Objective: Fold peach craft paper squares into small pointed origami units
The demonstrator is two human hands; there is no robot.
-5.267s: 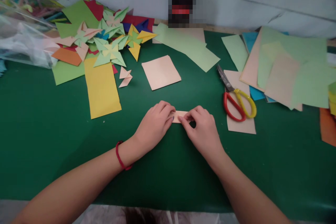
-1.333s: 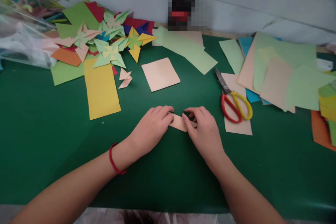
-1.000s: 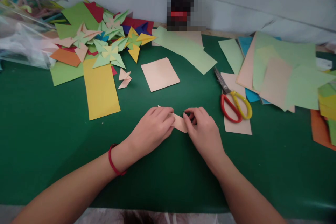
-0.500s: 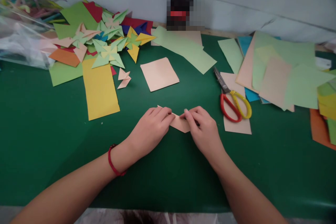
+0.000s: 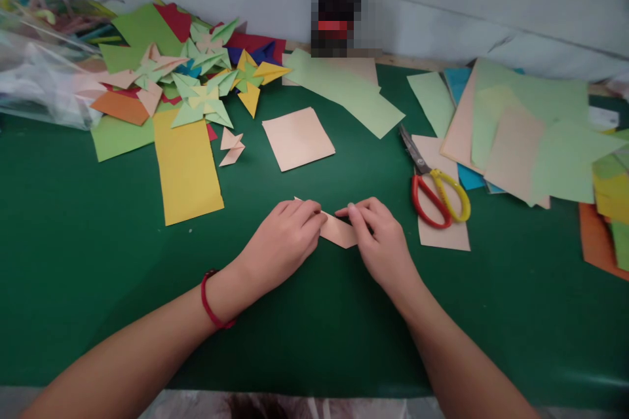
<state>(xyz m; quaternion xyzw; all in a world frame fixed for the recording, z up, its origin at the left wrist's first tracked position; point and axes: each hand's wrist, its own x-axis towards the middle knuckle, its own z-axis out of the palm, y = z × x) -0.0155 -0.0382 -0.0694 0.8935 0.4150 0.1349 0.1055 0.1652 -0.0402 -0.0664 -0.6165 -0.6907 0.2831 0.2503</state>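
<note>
A folded strip of pale pink paper [image 5: 339, 233] lies low over the green table [image 5: 314, 334] between my hands. My left hand [image 5: 289, 236] is closed on its left part, fingers curled over the paper and hiding most of that end. At the right end, my right hand [image 5: 378, 229] has thumb and index finger close together, with the strip's tip behind the thumb. Whether the right fingertips grip the paper or only touch it, I cannot tell. Beyond the hands lie square pale pink sheets [image 5: 299, 139] and a small folded pink paper piece [image 5: 232, 146].
Scissors [image 5: 432, 180] with red and yellow handles rest on pink paper at the right. Loose green and pink sheets [image 5: 531, 137] spread beyond them. Folded paper stars [image 5: 204, 99] and a yellow sheet [image 5: 189, 170] lie at the left, near a clear plastic bag [image 5: 44, 85].
The right thumb and index finger have shifted slightly up along the strip's edge, showing more of the paper's right part. The left hand stays in place.
</note>
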